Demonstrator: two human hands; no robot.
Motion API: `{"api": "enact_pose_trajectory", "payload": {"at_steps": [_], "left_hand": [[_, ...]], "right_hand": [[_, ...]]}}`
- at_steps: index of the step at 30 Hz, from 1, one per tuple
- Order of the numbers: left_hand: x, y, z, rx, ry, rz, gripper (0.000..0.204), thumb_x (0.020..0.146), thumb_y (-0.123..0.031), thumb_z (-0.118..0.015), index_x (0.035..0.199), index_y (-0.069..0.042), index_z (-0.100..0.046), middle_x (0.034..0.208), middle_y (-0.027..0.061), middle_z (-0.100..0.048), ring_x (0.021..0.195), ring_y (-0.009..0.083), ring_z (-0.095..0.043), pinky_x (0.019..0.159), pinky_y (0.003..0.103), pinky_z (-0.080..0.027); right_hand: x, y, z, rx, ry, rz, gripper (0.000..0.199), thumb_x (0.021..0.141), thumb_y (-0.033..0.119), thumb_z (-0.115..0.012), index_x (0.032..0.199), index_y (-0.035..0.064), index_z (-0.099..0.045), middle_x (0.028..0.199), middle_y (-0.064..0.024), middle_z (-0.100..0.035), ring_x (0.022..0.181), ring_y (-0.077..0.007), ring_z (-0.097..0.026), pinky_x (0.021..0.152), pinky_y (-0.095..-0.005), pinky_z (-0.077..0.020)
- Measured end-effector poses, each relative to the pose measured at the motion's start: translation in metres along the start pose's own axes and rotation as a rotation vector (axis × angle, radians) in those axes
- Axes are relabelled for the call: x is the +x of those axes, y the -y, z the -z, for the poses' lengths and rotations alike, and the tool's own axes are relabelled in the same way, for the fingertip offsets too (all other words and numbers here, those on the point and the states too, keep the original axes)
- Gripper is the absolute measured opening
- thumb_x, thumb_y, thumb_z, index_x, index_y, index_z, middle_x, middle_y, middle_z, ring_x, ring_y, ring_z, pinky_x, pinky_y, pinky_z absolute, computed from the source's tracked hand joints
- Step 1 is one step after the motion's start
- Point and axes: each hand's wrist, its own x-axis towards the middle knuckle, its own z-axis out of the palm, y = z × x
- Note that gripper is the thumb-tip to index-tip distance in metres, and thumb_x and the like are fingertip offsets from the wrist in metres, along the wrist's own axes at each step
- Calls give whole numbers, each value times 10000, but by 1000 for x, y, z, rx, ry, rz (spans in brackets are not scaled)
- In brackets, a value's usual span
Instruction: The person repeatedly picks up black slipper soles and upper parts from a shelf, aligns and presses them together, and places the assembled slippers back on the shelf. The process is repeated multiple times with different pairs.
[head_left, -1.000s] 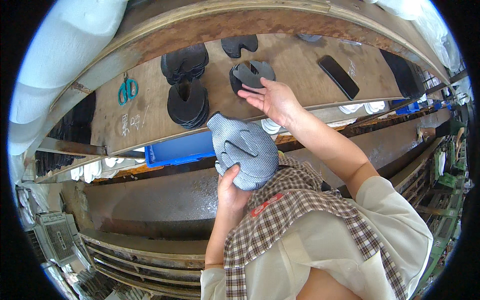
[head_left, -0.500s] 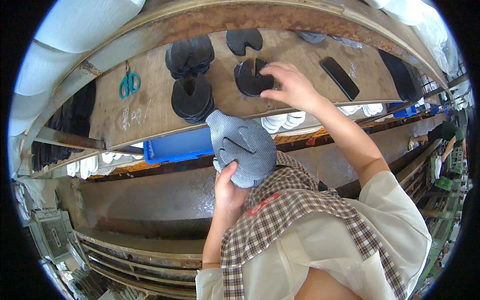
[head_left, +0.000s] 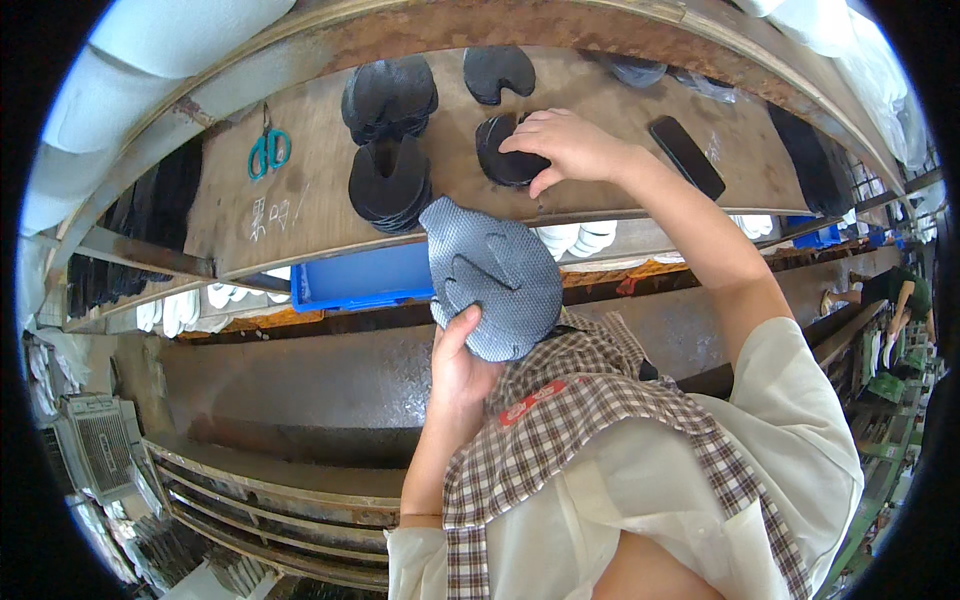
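Note:
A grey, mesh-textured shoe upper piece with curved dark markings is pinched in my left hand, thumb on its face and fingers behind; whether it is one layer or several I cannot tell. Over the shelf, my right hand rests its fingertips on a small pile of black notched pieces, its thumb spread apart by the pile's near edge. To the left stand two taller stacks of similar black pieces, a near stack and a far stack. Another black notched piece lies behind the small pile.
Teal-handled scissors lie on the wooden shelf at left, a black phone at right. Below the shelf sits a blue tray beside white pieces. A rusty beam crosses above. Far right, another person is partly visible.
My right hand's fingers have shifted farther over the small pile of black pieces. My left hand still holds the grey shoe upper piece. The whole view has shifted slightly.

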Motion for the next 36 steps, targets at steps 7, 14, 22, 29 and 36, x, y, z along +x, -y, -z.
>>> {"api": "enact_pose_trajectory", "payload": {"at_steps": [7, 14, 22, 29, 36], "left_hand": [[8, -2, -14, -44, 8, 1, 636, 805, -95, -666, 1368, -49, -373, 1322, 145, -504, 1202, 335, -508, 1011, 525, -414], [18, 0, -33, 21, 68, -25, 603, 826, -66, -654, 1361, -41, -377, 1297, 132, -522, 1176, 324, -529, 1002, 511, -435], [24, 25, -36, -9, 12, -9, 562, 890, -168, -635, 1371, -94, -355, 1304, 123, -500, 1195, 294, -511, 1001, 489, -440], [25, 27, -40, 67, 43, -91, 581, 883, -143, -646, 1374, -107, -338, 1319, 123, -480, 1183, 289, -520, 990, 477, -455], [25, 26, -39, 10, 3, -80, 604, 870, -136, -663, 1372, -129, -327, 1312, 107, -483, 1182, 306, -515, 957, 501, -473]], "right_hand": [[-4, 9, 8, -121, -241, 184, 592, 669, 303, -789, 1166, 54, -586, 1030, -121, -618, 1016, -315, -557, 883, -415, -458], [-50, 99, 9, 616, -310, -203, 434, 853, 235, -669, 1194, -4, -547, 1042, -171, -595, 968, -299, -597, 822, -382, -477], [-62, 120, 14, 366, -368, -464, 417, 769, 164, -679, 1131, 3, -546, 1002, -203, -585, 970, -386, -578, 807, -435, -472], [-60, 114, 13, 335, -321, -416, 490, 761, 251, -714, 1140, -9, -541, 999, -210, -591, 945, -387, -594, 823, -438, -476], [-56, 109, 7, 316, -239, -470, 395, 793, 229, -685, 1105, 16, -570, 922, -178, -614, 868, -373, -600, 788, -408, -483]]}}
